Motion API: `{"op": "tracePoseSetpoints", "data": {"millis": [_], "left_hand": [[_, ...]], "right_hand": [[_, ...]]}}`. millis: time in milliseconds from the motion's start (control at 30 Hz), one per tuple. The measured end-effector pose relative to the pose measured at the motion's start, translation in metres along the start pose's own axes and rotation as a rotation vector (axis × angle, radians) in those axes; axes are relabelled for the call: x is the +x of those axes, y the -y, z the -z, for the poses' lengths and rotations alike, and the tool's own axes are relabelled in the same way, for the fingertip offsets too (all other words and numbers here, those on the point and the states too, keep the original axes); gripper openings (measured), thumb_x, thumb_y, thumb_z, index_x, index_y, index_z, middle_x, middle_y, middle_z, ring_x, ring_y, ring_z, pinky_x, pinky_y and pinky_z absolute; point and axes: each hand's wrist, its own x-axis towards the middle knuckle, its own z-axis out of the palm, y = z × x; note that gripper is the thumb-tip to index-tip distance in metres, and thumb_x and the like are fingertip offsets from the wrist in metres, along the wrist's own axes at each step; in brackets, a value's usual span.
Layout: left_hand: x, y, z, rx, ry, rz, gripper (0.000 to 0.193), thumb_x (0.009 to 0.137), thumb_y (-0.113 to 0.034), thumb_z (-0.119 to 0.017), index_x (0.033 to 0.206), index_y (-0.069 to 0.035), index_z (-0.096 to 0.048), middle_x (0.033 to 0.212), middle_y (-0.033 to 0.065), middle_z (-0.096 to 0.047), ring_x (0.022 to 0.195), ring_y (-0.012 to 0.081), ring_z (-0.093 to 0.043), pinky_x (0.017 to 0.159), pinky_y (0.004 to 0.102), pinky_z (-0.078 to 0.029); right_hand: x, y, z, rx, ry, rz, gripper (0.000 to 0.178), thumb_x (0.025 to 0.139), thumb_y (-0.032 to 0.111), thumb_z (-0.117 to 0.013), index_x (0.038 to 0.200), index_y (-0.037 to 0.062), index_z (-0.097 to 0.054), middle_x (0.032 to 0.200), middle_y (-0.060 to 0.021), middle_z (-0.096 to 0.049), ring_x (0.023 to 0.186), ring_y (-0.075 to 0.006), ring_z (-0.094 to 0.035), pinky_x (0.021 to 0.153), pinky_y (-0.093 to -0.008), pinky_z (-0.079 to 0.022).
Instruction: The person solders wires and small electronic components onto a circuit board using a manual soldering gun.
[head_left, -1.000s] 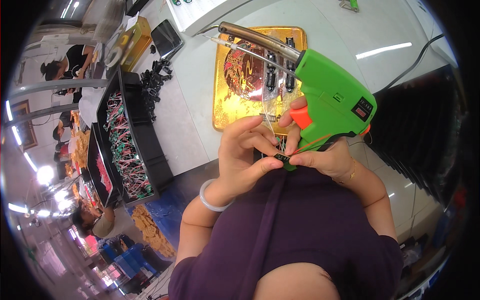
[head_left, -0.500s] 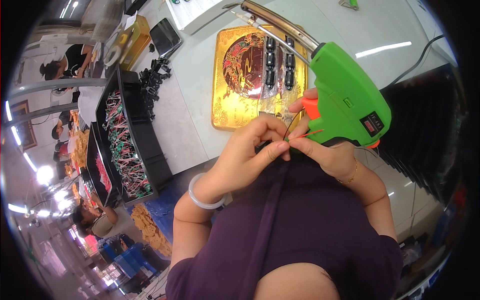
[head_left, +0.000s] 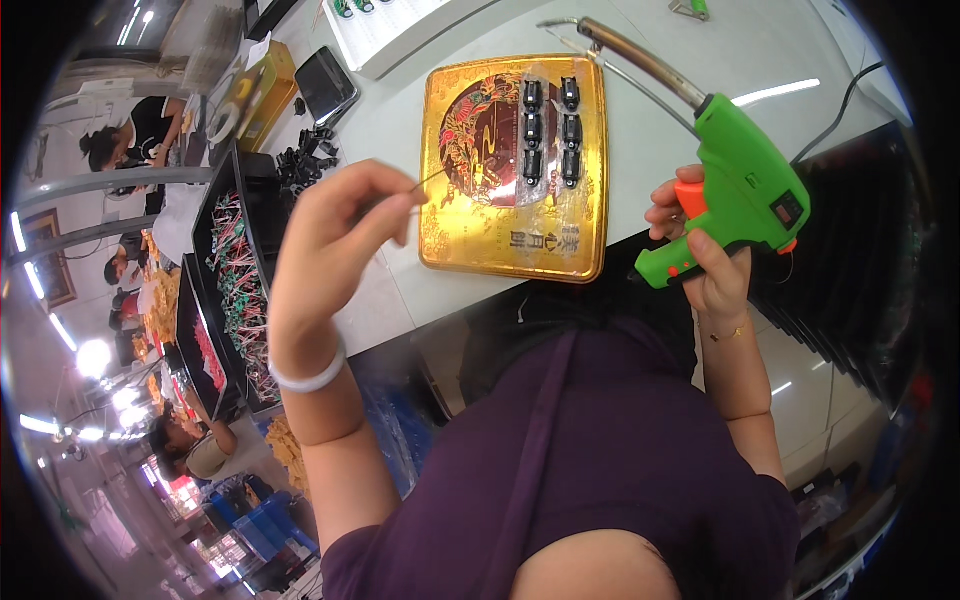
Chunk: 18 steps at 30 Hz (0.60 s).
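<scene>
My left hand (head_left: 335,235) is raised beside the left edge of a gold tin (head_left: 470,245). Its thumb and forefinger pinch a thin dark wire (head_left: 432,180) whose tip points toward the tin. My right hand (head_left: 712,270) grips a green soldering gun (head_left: 745,165) by its handle, fingers near the orange trigger (head_left: 690,197). The gun's metal barrel and thin feed tube point up and left, above the tin's right side. Several small black parts (head_left: 533,130) sit in two columns on clear tape on the tin lid.
At left stands a black bin (head_left: 262,330) of small green boards with wires, and a black phone-like device (head_left: 328,85) lies behind it. Loose black pieces (head_left: 305,155) lie nearby. A white tray (head_left: 400,35) is at the back. Dark stacked trays (head_left: 850,240) stand at right; co-workers sit far left.
My hands have parted from in front of my chest. The left moved up and left with the dark wire; the right moved right with the soldering gun. The red wire no longer shows between them.
</scene>
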Motion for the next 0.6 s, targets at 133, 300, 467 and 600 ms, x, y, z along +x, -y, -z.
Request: {"op": "tracePoseSetpoints", "data": {"millis": [133, 300, 467, 600], "left_hand": [[0.035, 0.038, -0.028, -0.148, 0.054, 0.118, 0.009, 0.082, -0.005, -0.054, 0.086, 0.003, -0.055, 0.073, 0.0024, -0.055, 0.065, 0.0075, -0.050, 0.061, 0.0203, -0.041], [0.060, 0.059, -0.072, -0.412, 0.017, 0.199, 0.009, 0.082, -0.002, -0.051, 0.090, 0.002, -0.052, 0.070, 0.0020, -0.054, 0.065, 0.0073, -0.050, 0.061, 0.0195, -0.041], [0.059, 0.078, -0.098, 0.337, -0.316, -0.112, 0.008, 0.075, -0.011, -0.059, 0.081, -0.006, -0.059, 0.074, 0.0122, -0.061, 0.065, 0.0248, -0.060, 0.057, 0.0322, -0.045], [0.057, 0.075, -0.104, 0.501, -0.386, -0.184, 0.006, 0.075, -0.013, -0.060, 0.078, -0.008, -0.060, 0.068, 0.0105, -0.061, 0.058, 0.0257, -0.058, 0.053, 0.0327, -0.044]], "right_hand": [[-0.004, -0.012, 0.011, -0.003, -0.040, -0.018, 0.046, 0.078, 0.014, -0.057, 0.118, -0.0030, -0.042, 0.103, -0.0161, -0.055, 0.093, -0.0239, -0.056, 0.077, -0.0328, -0.046], [-0.017, -0.013, 0.024, 0.010, -0.052, -0.033, 0.045, 0.076, 0.014, -0.057, 0.116, -0.0026, -0.044, 0.106, -0.0162, -0.053, 0.098, -0.0241, -0.053, 0.080, -0.0348, -0.044], [-0.030, -0.007, 0.035, -0.049, -0.040, -0.080, 0.045, 0.076, 0.017, -0.057, 0.114, -0.0037, -0.046, 0.106, -0.0171, -0.053, 0.098, -0.0243, -0.053, 0.081, -0.0351, -0.044], [-0.041, -0.005, 0.046, -0.118, -0.048, -0.113, 0.046, 0.077, 0.022, -0.056, 0.113, -0.0053, -0.048, 0.106, -0.0176, -0.054, 0.096, -0.0245, -0.054, 0.081, -0.0347, -0.044]]}}
